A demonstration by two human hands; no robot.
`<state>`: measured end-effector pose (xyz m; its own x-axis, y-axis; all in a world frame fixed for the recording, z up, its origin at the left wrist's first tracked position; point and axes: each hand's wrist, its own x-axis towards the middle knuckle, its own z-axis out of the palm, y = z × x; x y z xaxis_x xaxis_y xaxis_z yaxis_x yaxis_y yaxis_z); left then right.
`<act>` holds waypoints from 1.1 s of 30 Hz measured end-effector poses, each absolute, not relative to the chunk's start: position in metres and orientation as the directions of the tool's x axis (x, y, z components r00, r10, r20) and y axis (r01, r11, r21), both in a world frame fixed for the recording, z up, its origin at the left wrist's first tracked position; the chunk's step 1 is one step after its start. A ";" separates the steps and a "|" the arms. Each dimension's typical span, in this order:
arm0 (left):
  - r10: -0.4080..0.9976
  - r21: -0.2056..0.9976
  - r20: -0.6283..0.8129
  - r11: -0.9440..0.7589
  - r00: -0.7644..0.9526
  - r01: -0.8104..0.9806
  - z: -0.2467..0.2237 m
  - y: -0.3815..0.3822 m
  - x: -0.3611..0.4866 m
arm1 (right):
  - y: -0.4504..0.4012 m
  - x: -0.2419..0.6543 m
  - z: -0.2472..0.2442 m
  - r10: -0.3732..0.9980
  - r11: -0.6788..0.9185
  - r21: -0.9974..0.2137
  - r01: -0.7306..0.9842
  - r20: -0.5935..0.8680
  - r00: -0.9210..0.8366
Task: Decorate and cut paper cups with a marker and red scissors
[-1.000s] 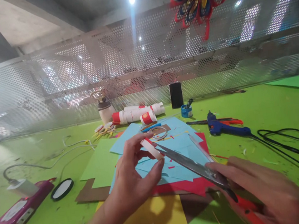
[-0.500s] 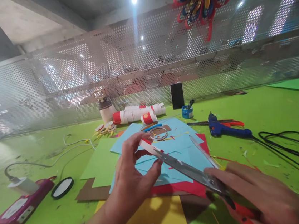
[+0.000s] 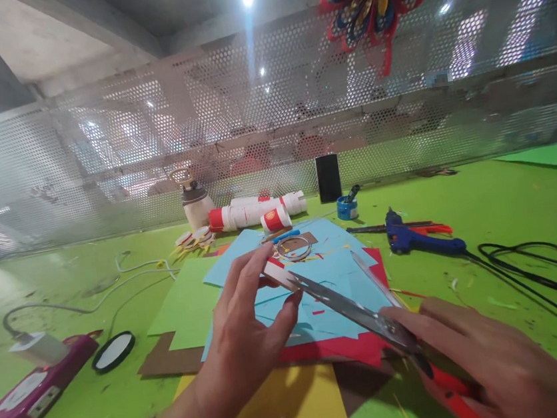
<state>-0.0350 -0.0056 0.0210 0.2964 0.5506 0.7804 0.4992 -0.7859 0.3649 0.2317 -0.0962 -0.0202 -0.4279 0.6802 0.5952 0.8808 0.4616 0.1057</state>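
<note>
My left hand (image 3: 248, 316) pinches a small white paper piece (image 3: 280, 276) with a red edge between fingers and thumb. In my right hand (image 3: 480, 347) is a pair of scissors (image 3: 350, 308) with red and black handles. Its blades are apart; the tip of one touches or overlaps the right end of the paper piece, and the other points up over the sheets. Below the hands lie light blue paper sheets (image 3: 339, 302), strewn with small red and yellow scraps, and a metal ring (image 3: 294, 248).
Red and white paper cups (image 3: 253, 213) lie behind the sheets, beside a spray bottle (image 3: 197, 205). A blue glue gun (image 3: 423, 241) with a coiled black cord lies right. To the left are a purple power strip (image 3: 41, 380) and a round black-rimmed disc (image 3: 114, 352). A perforated metal screen (image 3: 139, 131) stands behind.
The view has shifted slightly. Both hands keep their grips, and the scissors stay against the paper piece with a small change in angle.
</note>
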 end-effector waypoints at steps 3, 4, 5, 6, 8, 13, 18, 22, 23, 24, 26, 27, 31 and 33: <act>0.510 0.302 0.806 -0.791 0.301 0.531 0.021 -0.005 -0.035 | -0.096 0.232 -0.021 0.688 0.447 0.116 0.887 0.589 -0.424; 0.495 0.282 0.814 -0.793 0.303 0.540 0.021 -0.005 -0.035 | -0.096 0.231 -0.020 0.683 0.446 0.125 0.886 0.592 -0.427; 0.483 0.265 0.821 -0.796 0.306 0.544 0.020 -0.005 -0.035 | -0.095 0.231 -0.020 0.682 0.444 0.134 0.886 0.591 -0.431; 0.472 0.252 0.825 -0.799 0.311 0.545 0.020 -0.004 -0.035 | -0.095 0.231 -0.019 0.682 0.441 0.142 0.886 0.589 -0.434; 0.462 0.238 0.827 -0.804 0.320 0.545 0.019 -0.004 -0.035 | -0.095 0.230 -0.016 0.681 0.443 0.161 0.882 0.580 -0.447; 0.434 0.194 0.835 -0.807 0.338 0.557 0.019 -0.004 -0.036 | -0.096 0.227 -0.010 0.692 0.438 0.188 0.879 0.553 -0.463; 0.467 0.221 0.808 -0.805 0.358 0.551 0.020 -0.004 -0.036 | -0.096 0.227 -0.007 0.676 0.448 0.189 0.874 0.568 -0.470; 0.522 0.308 0.769 -0.808 0.369 0.502 0.019 -0.004 -0.037 | -0.094 0.228 -0.006 0.673 0.460 0.160 0.873 0.579 -0.461; 0.524 0.319 0.766 -0.813 0.373 0.488 0.019 -0.004 -0.038 | -0.094 0.228 -0.006 0.673 0.462 0.156 0.873 0.579 -0.460; 0.525 0.323 0.762 -0.816 0.379 0.479 0.020 -0.004 -0.038 | -0.094 0.229 -0.006 0.672 0.462 0.156 0.873 0.581 -0.460; 0.507 0.309 0.769 -0.828 0.389 0.467 0.021 -0.004 -0.039 | -0.094 0.230 -0.005 0.672 0.465 0.157 0.871 0.578 -0.463; 0.500 0.302 0.773 -0.831 0.391 0.466 0.021 -0.004 -0.039 | -0.095 0.230 -0.005 0.673 0.465 0.158 0.871 0.576 -0.464; 0.492 0.286 0.774 -0.833 0.398 0.473 0.022 -0.004 -0.040 | -0.096 0.231 -0.005 0.659 0.467 0.175 0.867 0.584 -0.473; 0.497 0.287 0.770 -0.830 0.400 0.478 0.022 -0.004 -0.040 | -0.096 0.232 -0.004 0.649 0.468 0.187 0.864 0.591 -0.479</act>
<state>-0.0398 -0.0045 0.0220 0.3998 0.4971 0.7701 0.4785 -0.8298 0.2872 0.2315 -0.0959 -0.0043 -0.4791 0.6487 0.5913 0.8640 0.4675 0.1870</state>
